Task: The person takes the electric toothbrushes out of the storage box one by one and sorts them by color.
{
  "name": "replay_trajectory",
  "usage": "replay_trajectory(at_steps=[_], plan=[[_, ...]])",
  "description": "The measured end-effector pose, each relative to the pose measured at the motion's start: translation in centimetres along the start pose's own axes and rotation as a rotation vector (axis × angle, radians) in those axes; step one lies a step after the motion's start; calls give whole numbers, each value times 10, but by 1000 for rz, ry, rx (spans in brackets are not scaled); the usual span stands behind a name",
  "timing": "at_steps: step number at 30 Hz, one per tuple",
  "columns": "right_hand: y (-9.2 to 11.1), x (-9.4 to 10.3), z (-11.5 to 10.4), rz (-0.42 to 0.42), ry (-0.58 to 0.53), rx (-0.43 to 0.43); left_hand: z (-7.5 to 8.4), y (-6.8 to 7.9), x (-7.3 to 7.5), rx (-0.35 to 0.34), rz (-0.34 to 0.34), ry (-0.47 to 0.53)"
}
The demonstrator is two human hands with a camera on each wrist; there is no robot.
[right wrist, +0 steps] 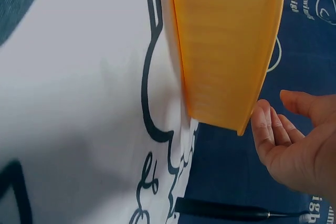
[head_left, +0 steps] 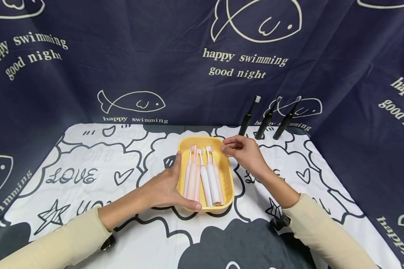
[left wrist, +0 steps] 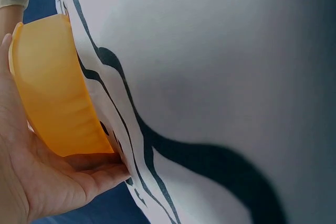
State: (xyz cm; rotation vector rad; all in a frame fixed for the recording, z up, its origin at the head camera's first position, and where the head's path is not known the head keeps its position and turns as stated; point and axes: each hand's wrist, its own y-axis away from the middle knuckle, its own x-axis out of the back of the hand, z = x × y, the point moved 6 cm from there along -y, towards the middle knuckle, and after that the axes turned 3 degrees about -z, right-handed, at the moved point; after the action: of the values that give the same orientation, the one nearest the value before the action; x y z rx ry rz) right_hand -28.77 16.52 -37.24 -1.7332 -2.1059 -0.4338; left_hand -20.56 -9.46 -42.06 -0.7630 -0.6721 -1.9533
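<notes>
A yellow plastic basket (head_left: pixel 229 175) sits mid-table with several pink and white electric toothbrushes (head_left: pixel 213 181) lying in it side by side, heads toward the far end. My left hand (head_left: pixel 165 186) grips the basket's near left side. Its thumb lies over the near rim and its fingers run along the outer wall, as the left wrist view shows. By the far right corner, my right hand (head_left: pixel 247 154) hovers with fingers lightly bent and thumb apart, holding nothing. In the right wrist view its fingertips (right wrist: pixel 261 109) are close to the rim; contact is hard to tell.
Three black electric toothbrushes (head_left: pixel 263 125) stand upright in a row at the back right, just beyond my right hand. A white cloth (head_left: pixel 97 179) with black drawings covers the table. Dark blue printed curtains (head_left: pixel 175 56) hang behind and at both sides.
</notes>
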Motion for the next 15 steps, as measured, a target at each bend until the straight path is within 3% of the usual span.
replay_trajectory(at_steps=[5,15], plan=[[0,-9,-3,-15,-5,-2,0,0,0,-5,0,2],[2,-26,-13,-54,86,3,-1,0,-1,13,-9,-5]])
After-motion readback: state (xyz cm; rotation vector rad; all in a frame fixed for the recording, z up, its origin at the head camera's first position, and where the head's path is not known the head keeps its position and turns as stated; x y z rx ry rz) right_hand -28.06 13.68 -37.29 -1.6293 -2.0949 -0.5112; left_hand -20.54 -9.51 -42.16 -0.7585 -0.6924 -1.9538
